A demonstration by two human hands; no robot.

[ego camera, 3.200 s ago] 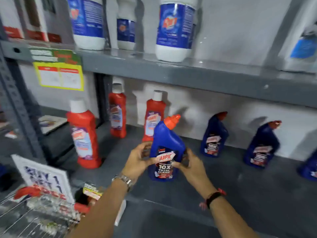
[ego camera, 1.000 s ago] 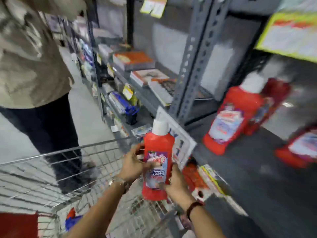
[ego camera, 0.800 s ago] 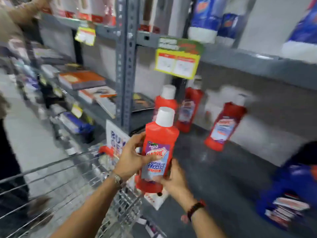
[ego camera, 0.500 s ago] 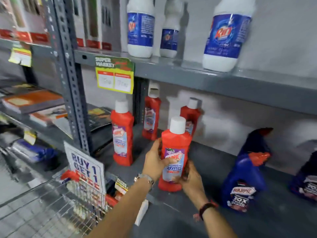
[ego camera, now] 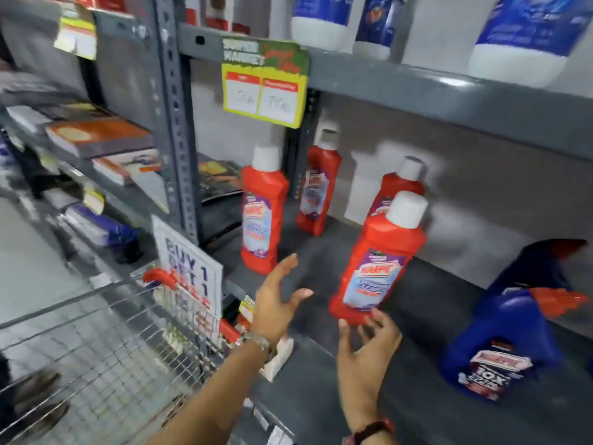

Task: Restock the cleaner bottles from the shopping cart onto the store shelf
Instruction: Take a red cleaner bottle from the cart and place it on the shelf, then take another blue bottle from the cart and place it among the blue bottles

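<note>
We set red bottle (ego camera: 378, 261) on shelf (ego camera: 417, 364); both hands let go since half-second back; left hand (ego camera: 277, 301) spread, clear; right hand (ego camera: 369, 342) spread, fingertips at base; cart (ego camera: 106, 342) next.

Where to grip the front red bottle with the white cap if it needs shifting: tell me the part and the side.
Grip the red bottle around its flat-sided body at the label, below the white cap, coming from the open aisle side. It stands at the shelf front, its back and right crowded by another red bottle and a blue bottle. Both the left hand and right hand are open.
</note>
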